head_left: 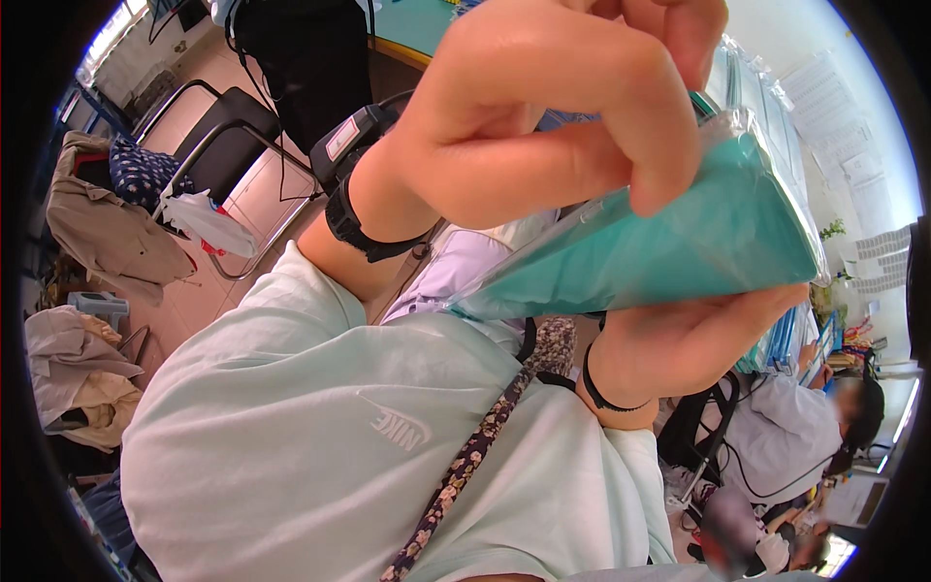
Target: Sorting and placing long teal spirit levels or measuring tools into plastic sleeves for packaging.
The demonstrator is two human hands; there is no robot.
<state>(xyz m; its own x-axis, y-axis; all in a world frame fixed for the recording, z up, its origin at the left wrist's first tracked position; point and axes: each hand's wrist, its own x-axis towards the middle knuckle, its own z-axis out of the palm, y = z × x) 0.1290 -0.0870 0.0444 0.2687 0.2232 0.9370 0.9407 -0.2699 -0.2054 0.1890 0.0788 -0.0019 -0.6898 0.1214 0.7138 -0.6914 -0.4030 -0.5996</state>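
Both my hands hold up a flat teal item in a clear plastic bag [669,242], tilted close before me. My left hand [572,107], with a black band at its wrist, has its fingers curled and pinched at the bag's upper edge. Whatever lies inside that pinch is hidden. From beneath, my right hand [693,335] grips the lower side of the bag, with most of its fingers behind it. A thin black band circles the right wrist. More clear-wrapped teal packages [779,341] show just beyond the right hand.
A teal-topped table [402,24] lies at the top, beside a person in black trousers [303,73]. At left stands a black chair [233,121] with a white plastic bag [208,221] and a beige coat [112,213] close by. Another person in a light top [786,436] sits at lower right.
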